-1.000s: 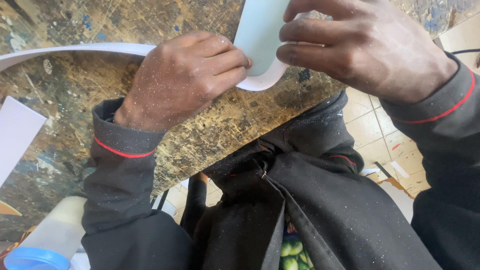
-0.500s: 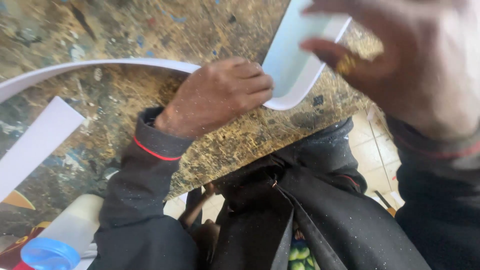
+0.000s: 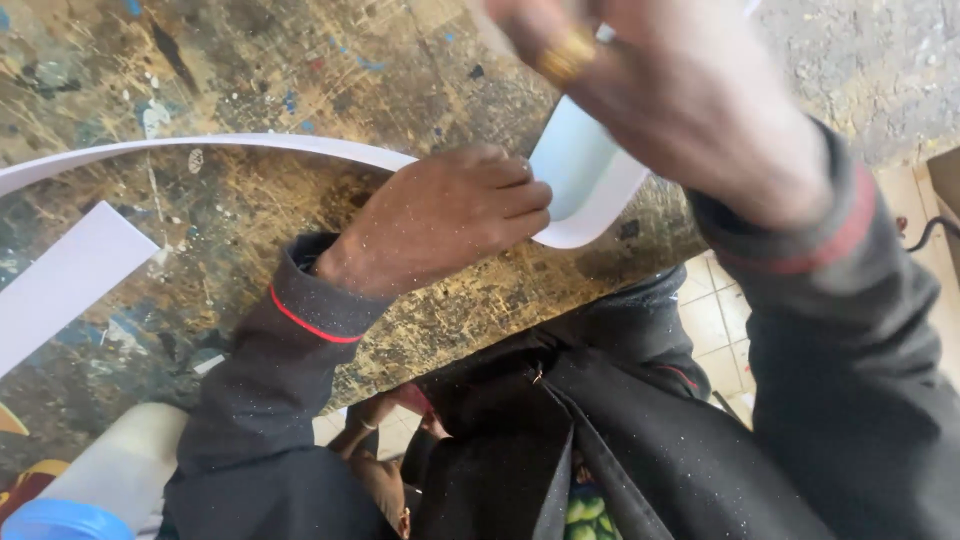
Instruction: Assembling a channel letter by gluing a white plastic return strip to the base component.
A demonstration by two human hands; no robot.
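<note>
We are pinching the long white bendable plastic strip (image 3: 250,145) with our left hand (image 3: 440,215) at the paint-stained table's (image 3: 300,60) near edge; our blurred right hand (image 3: 680,100) is gripping its curl, best bent slowly.

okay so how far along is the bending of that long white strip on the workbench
Looks done: the white strip already curves in a tight bend at the workbench edge. In hand: the left hand presses the strip at that bend, while the blurred right hand is raised by its upturned end. Left: the long stretch running leftward lies in only a gentle arc.
</note>
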